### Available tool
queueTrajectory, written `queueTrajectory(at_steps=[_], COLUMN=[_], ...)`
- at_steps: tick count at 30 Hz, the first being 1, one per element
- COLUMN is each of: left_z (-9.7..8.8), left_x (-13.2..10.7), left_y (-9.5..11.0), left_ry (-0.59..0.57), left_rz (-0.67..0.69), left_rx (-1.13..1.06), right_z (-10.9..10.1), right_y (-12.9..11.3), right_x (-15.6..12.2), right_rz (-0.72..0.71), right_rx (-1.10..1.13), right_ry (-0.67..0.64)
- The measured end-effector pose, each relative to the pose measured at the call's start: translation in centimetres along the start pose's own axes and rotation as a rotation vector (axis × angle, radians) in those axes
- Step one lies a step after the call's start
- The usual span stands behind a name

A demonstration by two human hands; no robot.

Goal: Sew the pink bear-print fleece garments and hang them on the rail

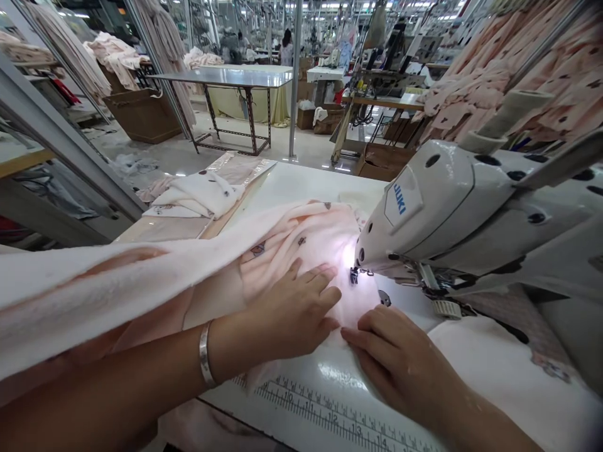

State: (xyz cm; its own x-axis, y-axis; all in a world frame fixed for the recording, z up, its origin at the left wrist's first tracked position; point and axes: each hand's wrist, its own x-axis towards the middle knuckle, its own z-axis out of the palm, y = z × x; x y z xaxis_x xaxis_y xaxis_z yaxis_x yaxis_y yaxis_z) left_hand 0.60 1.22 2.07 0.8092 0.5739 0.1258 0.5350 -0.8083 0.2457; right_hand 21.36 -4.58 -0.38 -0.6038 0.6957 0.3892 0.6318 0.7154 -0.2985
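Soft pale-pink printed fleece lay bunched on the glossy white tabletop, just beside the cream JUKI sewing machine — left hand, fingers spread, pressed flat on it, gripping nothing; right hand, loosely curled and open, rested on its edge above a printed ruler scale.

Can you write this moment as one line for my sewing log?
left hand: flat on pale pink printed fabric | right hand: fingers on same fabric | Juki sewing machine: presser foot at fabric
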Motion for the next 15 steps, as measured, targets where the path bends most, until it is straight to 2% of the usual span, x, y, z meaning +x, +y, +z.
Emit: queueTrajectory(at_steps=[5,8,12,15], left_z=[-0.8,0.0,1.3,1.4], left_x=[0.0,0.1,0.0,0.5], left_y=[1.4,2.1,1.0,-0.2], left_ry=[0.036,0.075,0.11,0.087], left_rz=[0.036,0.019,0.034,0.039], left_rx=[0.008,0.055,0.047,-0.035], right_z=[0.2,0.2,-0.5,-1.2], right_y=[-0.1,0.0,0.4,0.8], right_x=[0.0,-0.1,-0.1,-0.1], right_rz=[0.027,0.043,0.069,0.061], right_rx=[0.024,0.055,0.135,0.155], right_ry=[0.008,0.016,-0.015,-0.07])
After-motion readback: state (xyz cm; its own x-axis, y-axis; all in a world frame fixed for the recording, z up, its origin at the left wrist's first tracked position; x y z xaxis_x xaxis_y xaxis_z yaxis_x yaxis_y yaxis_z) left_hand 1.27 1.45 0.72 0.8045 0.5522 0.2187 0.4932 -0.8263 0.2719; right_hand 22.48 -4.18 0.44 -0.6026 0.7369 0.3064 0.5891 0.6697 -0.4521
